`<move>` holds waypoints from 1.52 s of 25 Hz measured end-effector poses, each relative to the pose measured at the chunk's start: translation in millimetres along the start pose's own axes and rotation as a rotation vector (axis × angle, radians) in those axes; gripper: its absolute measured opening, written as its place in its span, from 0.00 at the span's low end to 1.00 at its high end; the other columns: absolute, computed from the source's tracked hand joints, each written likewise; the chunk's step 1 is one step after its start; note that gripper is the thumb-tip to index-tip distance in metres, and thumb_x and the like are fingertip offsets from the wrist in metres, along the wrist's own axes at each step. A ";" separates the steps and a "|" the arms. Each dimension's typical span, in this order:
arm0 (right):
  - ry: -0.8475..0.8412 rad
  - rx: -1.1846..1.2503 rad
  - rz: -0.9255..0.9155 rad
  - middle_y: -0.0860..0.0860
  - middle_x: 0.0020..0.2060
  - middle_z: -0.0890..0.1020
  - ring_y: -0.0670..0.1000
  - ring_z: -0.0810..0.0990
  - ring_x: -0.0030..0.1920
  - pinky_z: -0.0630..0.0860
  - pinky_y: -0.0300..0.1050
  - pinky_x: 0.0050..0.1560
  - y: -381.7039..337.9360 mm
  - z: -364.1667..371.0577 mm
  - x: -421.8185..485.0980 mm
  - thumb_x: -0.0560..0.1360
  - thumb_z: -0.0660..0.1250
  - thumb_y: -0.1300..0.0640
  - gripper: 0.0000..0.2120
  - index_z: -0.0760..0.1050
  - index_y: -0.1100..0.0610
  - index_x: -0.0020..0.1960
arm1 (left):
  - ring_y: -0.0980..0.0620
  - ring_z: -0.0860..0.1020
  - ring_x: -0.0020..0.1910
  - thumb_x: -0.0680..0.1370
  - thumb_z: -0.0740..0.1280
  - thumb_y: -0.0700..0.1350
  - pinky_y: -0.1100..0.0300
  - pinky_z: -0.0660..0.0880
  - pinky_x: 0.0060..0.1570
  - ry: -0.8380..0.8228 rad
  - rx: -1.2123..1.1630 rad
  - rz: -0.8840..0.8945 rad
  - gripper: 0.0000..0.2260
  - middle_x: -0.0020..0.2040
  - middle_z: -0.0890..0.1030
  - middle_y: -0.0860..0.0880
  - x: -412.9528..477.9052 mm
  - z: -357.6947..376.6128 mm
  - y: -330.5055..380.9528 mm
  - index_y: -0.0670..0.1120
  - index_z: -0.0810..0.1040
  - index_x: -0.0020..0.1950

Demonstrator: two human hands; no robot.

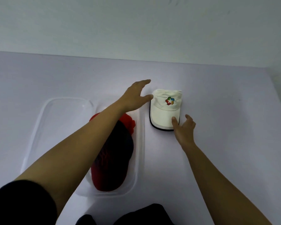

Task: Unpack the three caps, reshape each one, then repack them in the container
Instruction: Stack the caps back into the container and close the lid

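White cap [166, 108] out on bench [225, 111]; left hand [133, 99] and right hand [184, 129] flank it, fingers [144, 82] loose, gripping nothing. Likely reshaping. Next: empty container [140, 143].

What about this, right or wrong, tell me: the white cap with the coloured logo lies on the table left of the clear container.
Wrong side. In the head view the white cap with the coloured logo lies on the table right of the clear container, not left.

clear glossy plastic container [140, 143], matt cloth white cap [166, 106]
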State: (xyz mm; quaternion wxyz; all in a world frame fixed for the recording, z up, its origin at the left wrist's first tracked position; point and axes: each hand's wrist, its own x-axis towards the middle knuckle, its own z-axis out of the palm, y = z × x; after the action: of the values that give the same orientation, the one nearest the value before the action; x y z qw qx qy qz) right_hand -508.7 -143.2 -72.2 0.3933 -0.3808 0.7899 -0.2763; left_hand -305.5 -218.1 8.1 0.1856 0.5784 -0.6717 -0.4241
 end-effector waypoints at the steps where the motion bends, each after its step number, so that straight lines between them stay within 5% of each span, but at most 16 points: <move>1: -0.047 0.047 0.048 0.59 0.72 0.59 0.59 0.66 0.69 0.67 0.51 0.64 2.6 -2.7 6.2 0.74 0.66 0.46 0.36 0.54 0.59 0.74 | 0.49 0.59 0.74 0.77 0.67 0.49 0.54 0.58 0.72 -0.055 0.052 0.002 0.30 0.76 0.60 0.48 17.7 8.7 4.3 0.50 0.59 0.76; 4: -0.143 0.129 0.138 0.59 0.71 0.64 0.57 0.69 0.67 0.68 0.44 0.59 8.5 -7.4 17.2 0.73 0.68 0.45 0.40 0.52 0.59 0.75 | 0.49 0.52 0.76 0.74 0.70 0.52 0.56 0.54 0.71 -0.241 0.229 0.032 0.34 0.78 0.52 0.46 57.0 31.9 7.4 0.49 0.57 0.76; 6: -0.161 0.159 0.162 0.59 0.70 0.66 0.57 0.70 0.66 0.69 0.45 0.62 13.3 -8.1 23.9 0.72 0.70 0.46 0.41 0.53 0.60 0.74 | 0.47 0.60 0.73 0.74 0.70 0.51 0.57 0.59 0.68 -0.326 0.293 0.050 0.31 0.75 0.61 0.45 70.5 42.5 8.6 0.46 0.62 0.74; 8: -0.198 0.245 0.202 0.56 0.69 0.67 0.55 0.71 0.65 0.72 0.51 0.64 17.9 -7.8 29.8 0.70 0.71 0.46 0.41 0.55 0.60 0.74 | 0.46 0.73 0.57 0.76 0.68 0.51 0.54 0.68 0.55 -0.303 0.168 0.040 0.18 0.59 0.75 0.44 76.6 49.5 8.1 0.43 0.73 0.62; 11: -0.266 0.500 0.291 0.49 0.66 0.71 0.53 0.72 0.64 0.75 0.50 0.58 17.1 -12.8 32.2 0.67 0.73 0.42 0.39 0.62 0.56 0.71 | 0.50 0.72 0.42 0.77 0.67 0.50 0.52 0.71 0.41 -0.324 -0.110 -0.033 0.11 0.44 0.74 0.45 74.7 47.2 10.0 0.44 0.72 0.45; 16: -0.336 0.891 0.145 0.54 0.63 0.77 0.59 0.76 0.63 0.75 0.65 0.58 4.8 -27.5 25.9 0.60 0.78 0.46 0.39 0.68 0.51 0.67 | 0.50 0.73 0.43 0.77 0.67 0.50 0.50 0.75 0.45 -0.394 -0.264 0.031 0.09 0.43 0.75 0.47 59.9 26.5 36.1 0.49 0.71 0.40; 20: -0.419 1.117 -0.026 0.56 0.66 0.75 0.59 0.76 0.64 0.75 0.59 0.58 -27.1 -28.4 3.2 0.68 0.73 0.53 0.33 0.66 0.53 0.70 | 0.51 0.73 0.42 0.76 0.68 0.47 0.54 0.72 0.44 -0.327 -0.334 0.096 0.07 0.43 0.75 0.48 38.2 -2.6 55.3 0.46 0.73 0.43; 23: -0.464 1.201 -0.091 0.55 0.67 0.74 0.58 0.75 0.64 0.77 0.54 0.55 -56.4 -20.0 -16.3 0.73 0.64 0.58 0.27 0.65 0.54 0.71 | 0.51 0.76 0.50 0.73 0.73 0.49 0.50 0.74 0.46 -0.198 -0.448 0.041 0.13 0.53 0.77 0.49 19.4 -27.5 56.9 0.47 0.74 0.52; 27: -0.578 1.205 -0.184 0.57 0.69 0.71 0.59 0.73 0.66 0.74 0.57 0.61 -94.9 2.4 -40.4 0.72 0.68 0.56 0.30 0.64 0.54 0.72 | 0.43 0.73 0.61 0.70 0.73 0.54 0.31 0.76 0.41 -0.275 -0.716 -0.178 0.29 0.66 0.71 0.52 -9.9 -65.1 38.9 0.58 0.64 0.67; 31: -0.675 1.163 -0.269 0.59 0.70 0.69 0.61 0.70 0.68 0.71 0.60 0.65 -129.1 31.7 -55.4 0.69 0.72 0.50 0.35 0.63 0.56 0.72 | 0.42 0.74 0.61 0.69 0.72 0.45 0.25 0.70 0.42 -0.108 -0.819 -0.090 0.25 0.63 0.75 0.48 -32.5 -98.2 22.1 0.55 0.65 0.61; 35: -0.571 1.011 -0.135 0.54 0.70 0.70 0.56 0.70 0.69 0.68 0.57 0.67 -141.2 59.0 -61.2 0.74 0.52 0.34 0.33 0.62 0.51 0.73 | 0.42 0.72 0.64 0.70 0.72 0.42 0.33 0.77 0.38 -0.011 -0.840 -0.025 0.20 0.64 0.73 0.47 -41.8 -129.2 2.8 0.54 0.63 0.52; 38: -0.449 0.446 -0.022 0.57 0.70 0.69 0.57 0.68 0.70 0.64 0.55 0.69 -127.5 77.5 -67.3 0.78 0.47 0.36 0.32 0.62 0.57 0.72 | 0.47 0.72 0.59 0.69 0.72 0.42 0.39 0.79 0.37 0.030 -0.731 0.038 0.20 0.56 0.71 0.50 -41.3 -145.3 -12.1 0.54 0.61 0.46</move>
State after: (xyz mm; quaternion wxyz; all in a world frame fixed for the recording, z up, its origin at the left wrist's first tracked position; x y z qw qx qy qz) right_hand -368.3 -169.8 7.6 0.6285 -0.3454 0.5992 -0.3559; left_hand -179.6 -230.8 91.6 0.3980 0.4672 -0.4835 -0.6241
